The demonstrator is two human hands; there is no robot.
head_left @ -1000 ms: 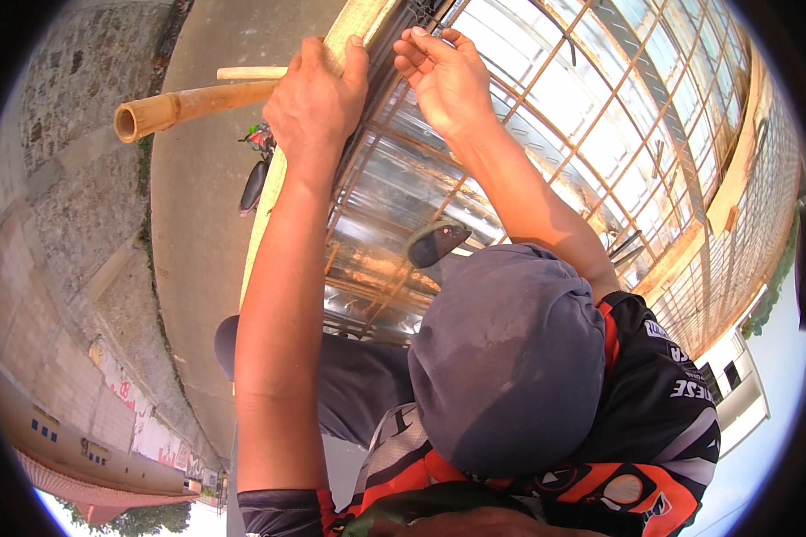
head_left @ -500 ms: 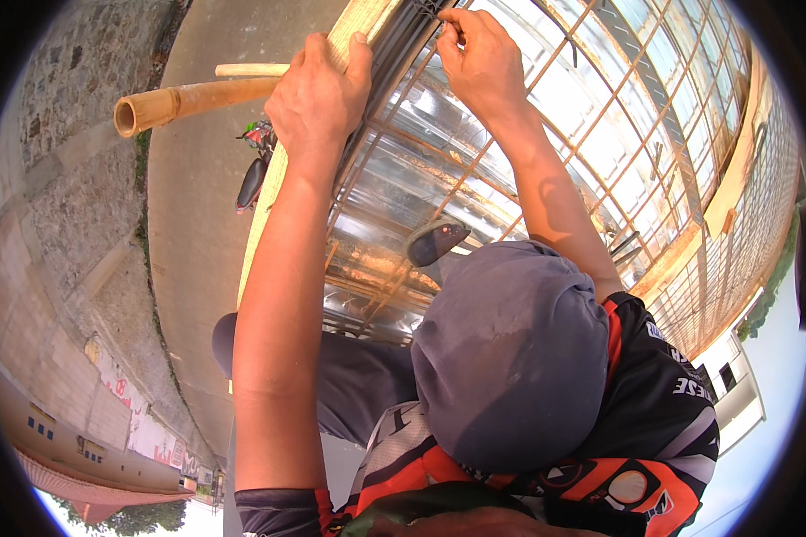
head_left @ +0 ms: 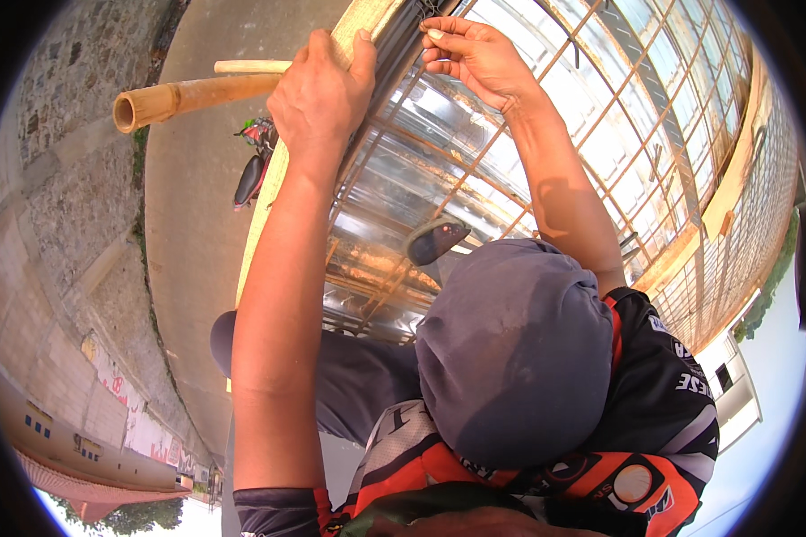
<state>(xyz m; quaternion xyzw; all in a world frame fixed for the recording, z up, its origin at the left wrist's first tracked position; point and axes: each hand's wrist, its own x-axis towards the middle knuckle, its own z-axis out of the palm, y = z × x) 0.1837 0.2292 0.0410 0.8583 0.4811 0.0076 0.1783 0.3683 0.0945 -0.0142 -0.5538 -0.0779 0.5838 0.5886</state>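
Observation:
My left hand [head_left: 318, 98] is wrapped over the edge of a long pale wooden board [head_left: 364, 21], fingers on its far side and thumb along the near face. Just right of it, my right hand [head_left: 479, 58] pinches a thin tie wire [head_left: 428, 12] between thumb and forefinger, its other fingers curled loosely below. The wire's far end is lost among dark steel bars [head_left: 401, 49] running alongside the board. Beneath the right hand spreads a grid of rusty reinforcing bars [head_left: 461, 183] over shiny metal sheeting [head_left: 412, 170].
Two bamboo poles [head_left: 175, 102] jut out left past the board. Far below on the pavement [head_left: 188, 224] stands a motorbike [head_left: 252, 170]. A dark shoe [head_left: 439, 242] rests on the grid. At right are a timber beam [head_left: 681, 255] and wire mesh [head_left: 761, 215]. A grey cap [head_left: 515, 349] hides the lower middle.
My right hand has turned over and shifted slightly left, so its thumb and curled fingers show more. My left hand holds the board in about the same spot.

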